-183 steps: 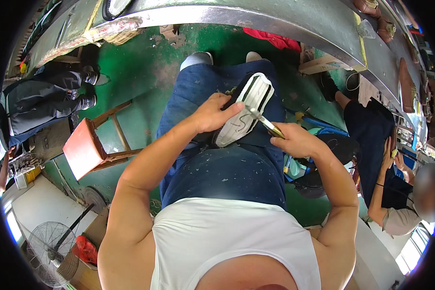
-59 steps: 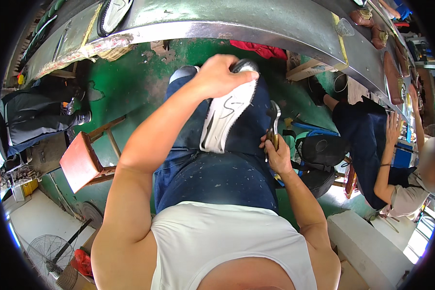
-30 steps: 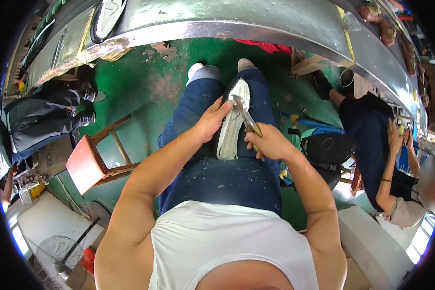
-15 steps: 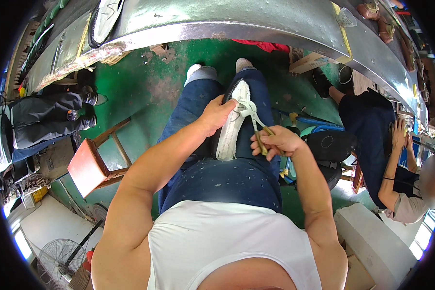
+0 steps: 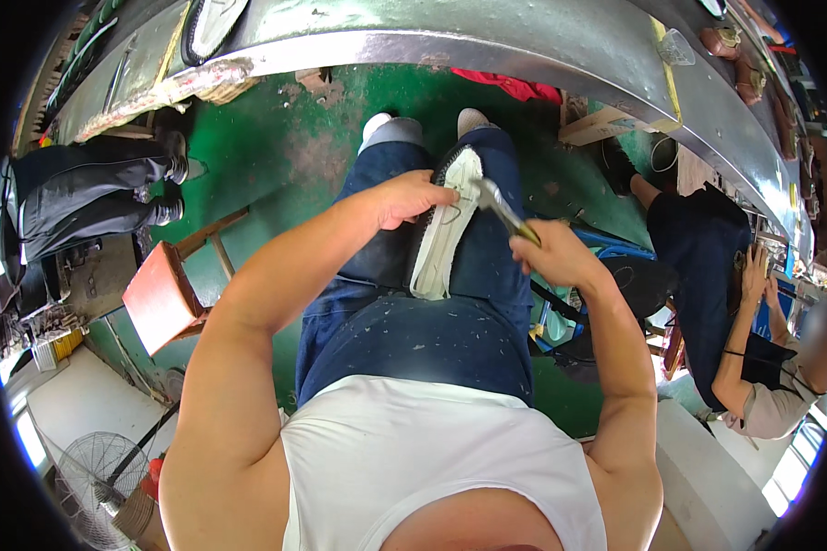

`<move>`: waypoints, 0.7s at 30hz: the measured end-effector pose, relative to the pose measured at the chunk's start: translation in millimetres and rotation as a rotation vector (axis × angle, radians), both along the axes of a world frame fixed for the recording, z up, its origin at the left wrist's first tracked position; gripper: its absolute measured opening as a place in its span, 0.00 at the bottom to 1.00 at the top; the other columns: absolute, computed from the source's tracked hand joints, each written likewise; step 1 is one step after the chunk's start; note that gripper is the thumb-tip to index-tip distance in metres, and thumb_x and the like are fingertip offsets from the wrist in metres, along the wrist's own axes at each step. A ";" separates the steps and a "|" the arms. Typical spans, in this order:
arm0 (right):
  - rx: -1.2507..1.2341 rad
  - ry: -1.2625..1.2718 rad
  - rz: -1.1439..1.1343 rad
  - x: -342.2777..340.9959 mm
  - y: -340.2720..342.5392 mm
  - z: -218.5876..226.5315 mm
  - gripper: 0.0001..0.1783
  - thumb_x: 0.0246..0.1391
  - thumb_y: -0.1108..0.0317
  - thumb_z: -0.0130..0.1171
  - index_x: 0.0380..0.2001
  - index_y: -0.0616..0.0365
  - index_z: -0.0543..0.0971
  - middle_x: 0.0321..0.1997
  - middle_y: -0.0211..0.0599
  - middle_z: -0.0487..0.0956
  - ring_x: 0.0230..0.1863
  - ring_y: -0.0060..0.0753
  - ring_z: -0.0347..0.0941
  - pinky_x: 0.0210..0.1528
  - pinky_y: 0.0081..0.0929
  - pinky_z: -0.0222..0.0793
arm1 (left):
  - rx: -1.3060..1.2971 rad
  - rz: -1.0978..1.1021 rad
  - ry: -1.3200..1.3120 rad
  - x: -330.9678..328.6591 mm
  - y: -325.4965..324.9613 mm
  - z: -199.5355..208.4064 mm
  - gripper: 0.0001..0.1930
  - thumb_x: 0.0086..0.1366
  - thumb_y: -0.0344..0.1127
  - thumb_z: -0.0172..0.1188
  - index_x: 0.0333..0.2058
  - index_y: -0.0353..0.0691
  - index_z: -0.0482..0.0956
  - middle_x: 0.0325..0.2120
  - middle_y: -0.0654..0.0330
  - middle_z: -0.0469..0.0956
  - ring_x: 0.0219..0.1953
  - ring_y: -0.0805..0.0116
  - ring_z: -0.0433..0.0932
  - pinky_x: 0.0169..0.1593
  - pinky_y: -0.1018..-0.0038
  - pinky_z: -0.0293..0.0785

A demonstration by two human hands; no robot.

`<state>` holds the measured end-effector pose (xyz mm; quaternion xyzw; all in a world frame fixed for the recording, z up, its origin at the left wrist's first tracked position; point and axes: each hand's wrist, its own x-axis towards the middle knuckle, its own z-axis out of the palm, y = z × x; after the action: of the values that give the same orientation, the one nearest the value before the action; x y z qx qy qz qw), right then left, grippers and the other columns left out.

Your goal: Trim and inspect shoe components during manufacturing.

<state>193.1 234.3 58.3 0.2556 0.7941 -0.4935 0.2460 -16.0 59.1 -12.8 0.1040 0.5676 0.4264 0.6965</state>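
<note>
An upturned shoe lies along my thighs, its pale white underside facing up and its black stitched edge showing on the left. My left hand is closed on the shoe's left edge near the toe end, with the thumb reaching over the pale underside. From the right, my right hand grips the handles of metal pincers. The pincers' head sits just right of the shoe's toe half; whether it touches the shoe I cannot tell. White scraps dot my blue apron.
A metal-topped bench curves across the front, with another upturned shoe at its left. A red-topped stool stands left. One person is beyond it; another works at the right. A wire fan stands lower left.
The pincers' handles, spread before, are now together in my right hand, which has risen slightly to the right. The pincers' head has moved off the pale underside to its right side.
</note>
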 end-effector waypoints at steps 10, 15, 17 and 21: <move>0.667 0.376 0.549 16.6 -51.6 10.1 0.27 0.59 0.63 0.60 0.55 0.73 0.70 0.45 0.57 0.79 0.46 0.53 0.77 0.51 0.41 0.74 | -0.056 -0.051 -0.005 0.6 9.0 -5.4 0.21 0.67 0.43 0.63 0.56 0.43 0.74 0.47 0.63 0.81 0.49 0.69 0.79 0.54 0.65 0.71; 0.556 0.106 0.638 -11.9 -44.4 17.1 0.21 0.58 0.63 0.62 0.50 0.66 0.74 0.37 0.49 0.79 0.40 0.54 0.78 0.42 0.42 0.75 | -0.025 -0.005 -0.045 2.0 1.9 -11.7 0.19 0.68 0.42 0.61 0.54 0.41 0.76 0.46 0.61 0.82 0.47 0.67 0.81 0.50 0.62 0.76; 0.485 0.075 0.606 -4.1 -43.0 2.7 0.19 0.58 0.62 0.62 0.47 0.63 0.76 0.35 0.47 0.79 0.38 0.53 0.78 0.39 0.43 0.75 | -0.016 0.023 -0.069 2.4 -3.4 -15.9 0.19 0.68 0.42 0.61 0.54 0.41 0.76 0.46 0.61 0.81 0.46 0.66 0.81 0.50 0.62 0.76; 0.418 0.419 0.263 24.6 -57.6 -43.4 0.13 0.56 0.63 0.63 0.40 0.58 0.77 0.32 0.44 0.79 0.34 0.50 0.79 0.38 0.42 0.75 | -0.001 0.034 -0.069 -1.9 -0.6 -17.9 0.19 0.68 0.41 0.63 0.54 0.41 0.75 0.46 0.62 0.81 0.44 0.71 0.82 0.47 0.72 0.77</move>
<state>217.7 176.7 14.9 0.0888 0.9377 -0.3259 0.0812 -17.9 58.4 -30.7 0.0790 0.5452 0.4411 0.7085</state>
